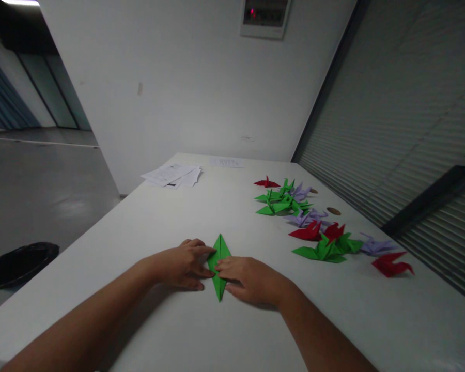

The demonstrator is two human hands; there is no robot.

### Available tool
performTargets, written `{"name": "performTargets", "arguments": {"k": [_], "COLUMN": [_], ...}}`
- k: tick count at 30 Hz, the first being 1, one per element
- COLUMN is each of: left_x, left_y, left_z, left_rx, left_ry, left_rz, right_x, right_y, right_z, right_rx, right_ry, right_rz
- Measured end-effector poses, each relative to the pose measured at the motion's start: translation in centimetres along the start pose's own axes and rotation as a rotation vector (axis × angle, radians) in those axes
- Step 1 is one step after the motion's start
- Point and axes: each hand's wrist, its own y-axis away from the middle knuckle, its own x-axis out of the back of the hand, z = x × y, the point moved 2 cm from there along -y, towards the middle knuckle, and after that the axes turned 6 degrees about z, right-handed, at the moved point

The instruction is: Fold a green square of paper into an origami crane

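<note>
Green paper folded into a narrow, pointed diamond (220,249) lies flat on the white tabletop (166,330), one tip toward the wall and the other toward the person, with a hand at either side. The bare left hand (186,264) comes in palm down, its fingers loosely spread; fingertips touch the diamond's left edge without closing round it. The bare right hand (245,278) reaches in from the other side, its fingers close together and slightly bent, their tips across the paper's middle and the thumb near its lower right edge; whether it pinches a layer, I cannot tell. Both forearms slant inward from the bottom corners.

Along the table's right side sits a loose cluster of folded paper birds (323,250) in green, red and pale purple. Near the far left edge, printed white sheets (172,174) overlap. Beyond stands a plain white wall (186,88) carrying a pale-framed box with a red light (265,19). Grey slatted blinds (403,98) fill the right side. On the left are a black-lined bin (31,247), a smooth grey floor (54,181) and a blue curtain (8,95).
</note>
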Motion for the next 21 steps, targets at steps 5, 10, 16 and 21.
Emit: {"name": "performTargets", "arguments": {"k": [5, 10, 16, 21], "left_x": [0.1, 0.2, 0.1, 0.2], "left_y": [-0.1, -0.2, 0.0, 0.0], "left_z": [0.3, 0.3, 0.1, 0.2], "left_rx": [0.013, 0.006, -0.004, 0.023], "left_ry": [0.014, 0.013, 0.013, 0.03], "left_rz": [-0.015, -0.023, -0.016, -0.03], "right_x": [0.4, 0.7, 0.1, 0.1], "right_y": [-0.1, -0.3, 0.0, 0.1], "right_z": [0.7, 2.4, 3.1, 2.9], "right_rx": [-0.04, -0.184, -0.191, -0.185], "right_ry": [0.053, 0.238, 0.188, 0.178], "right_rz": [0.101, 0.163, 0.131, 0.13]}}
